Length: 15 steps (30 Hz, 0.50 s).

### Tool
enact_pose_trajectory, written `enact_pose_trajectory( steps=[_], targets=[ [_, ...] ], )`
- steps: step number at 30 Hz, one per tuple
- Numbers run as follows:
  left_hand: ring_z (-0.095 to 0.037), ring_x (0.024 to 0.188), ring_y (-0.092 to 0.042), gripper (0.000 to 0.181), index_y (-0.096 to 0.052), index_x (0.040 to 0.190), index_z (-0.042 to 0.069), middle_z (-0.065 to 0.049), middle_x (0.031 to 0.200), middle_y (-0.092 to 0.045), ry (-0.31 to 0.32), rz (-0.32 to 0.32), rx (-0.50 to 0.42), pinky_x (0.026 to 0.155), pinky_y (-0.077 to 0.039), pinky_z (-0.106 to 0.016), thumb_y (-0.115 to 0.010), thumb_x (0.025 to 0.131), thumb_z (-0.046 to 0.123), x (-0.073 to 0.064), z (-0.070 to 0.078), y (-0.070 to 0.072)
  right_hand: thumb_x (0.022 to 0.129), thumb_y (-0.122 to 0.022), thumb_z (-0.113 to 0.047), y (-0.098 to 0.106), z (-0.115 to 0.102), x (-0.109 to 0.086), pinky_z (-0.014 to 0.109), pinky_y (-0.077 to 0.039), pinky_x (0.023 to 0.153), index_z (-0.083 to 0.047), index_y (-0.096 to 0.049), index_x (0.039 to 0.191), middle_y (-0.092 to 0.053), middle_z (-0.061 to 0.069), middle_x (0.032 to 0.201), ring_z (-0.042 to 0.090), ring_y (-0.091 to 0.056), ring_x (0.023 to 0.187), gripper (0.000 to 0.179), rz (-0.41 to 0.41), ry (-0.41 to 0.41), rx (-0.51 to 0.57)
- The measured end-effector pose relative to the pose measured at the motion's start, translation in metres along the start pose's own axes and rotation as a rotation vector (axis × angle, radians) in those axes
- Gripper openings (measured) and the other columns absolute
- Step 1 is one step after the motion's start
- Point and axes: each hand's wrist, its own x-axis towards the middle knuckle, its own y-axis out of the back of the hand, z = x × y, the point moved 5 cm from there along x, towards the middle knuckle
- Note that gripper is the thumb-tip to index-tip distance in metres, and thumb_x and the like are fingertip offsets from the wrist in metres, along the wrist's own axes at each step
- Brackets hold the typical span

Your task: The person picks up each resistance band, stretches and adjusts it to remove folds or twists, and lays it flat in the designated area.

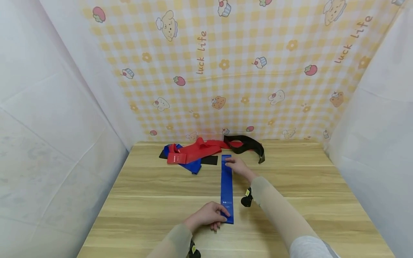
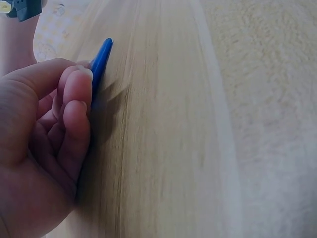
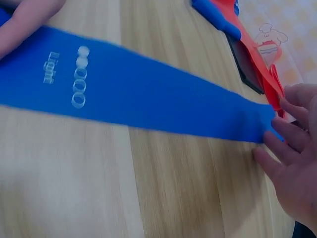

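Note:
A blue resistance band (image 1: 227, 186) lies flat and lengthwise on the wooden table, with "Light" and a row of small circles printed near its near end. At that near end my left hand (image 1: 211, 214) pinches the band between thumb and fingers; in the left wrist view the left hand (image 2: 54, 109) hides most of the band (image 2: 101, 62). My right hand (image 1: 238, 167) rests its fingertips on the far end. From the right wrist, the right hand's fingers (image 3: 282, 144) look loosely extended across that end, and the printed band (image 3: 163, 94) stretches away smooth.
Behind the blue band, left of centre, lies a loose pile with a red band (image 1: 196, 150), another blue band (image 1: 193, 166) and a black strip (image 1: 209, 160). A looped black band (image 1: 246, 143) sits at the back, near the patterned cloth (image 1: 226, 89). White sheets hang at both sides.

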Motion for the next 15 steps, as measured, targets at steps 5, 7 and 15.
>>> enact_pose_trajectory(
  steps=[5,7,15],
  targets=[
    [-0.011,0.039,-0.052,0.010,-0.071,0.093,0.017,-0.002,0.053,-0.057,-0.006,0.017,0.020,0.037,-0.043,-0.024,-0.072,0.086,0.009,-0.002,0.003,-0.001,0.099,-0.053,-0.011,0.016,0.002,-0.005,0.027,-0.043,0.064,0.005,-0.061,0.125,-0.062,0.021,0.113,0.015,-0.051,0.069,0.031,0.099,0.057,0.073],
    [-0.011,0.039,-0.052,0.011,-0.069,0.094,0.017,-0.001,0.054,-0.057,-0.011,0.026,0.028,0.036,-0.043,-0.024,-0.072,0.086,0.010,-0.003,0.003,-0.001,0.099,-0.053,-0.009,0.026,0.006,-0.007,0.025,-0.041,0.061,0.007,-0.061,0.123,-0.063,0.021,0.113,0.010,-0.048,0.066,0.030,0.143,0.073,0.090],
    [-0.012,0.040,-0.050,0.010,-0.066,0.093,0.016,-0.002,0.056,-0.057,-0.042,0.055,0.007,0.037,-0.041,-0.023,-0.073,0.086,0.016,-0.006,0.003,-0.003,0.092,-0.064,-0.008,0.078,0.022,-0.026,0.023,-0.044,0.059,0.008,-0.069,0.102,-0.069,0.016,0.085,0.009,-0.057,0.065,0.020,0.438,0.116,0.039]
  ],
)
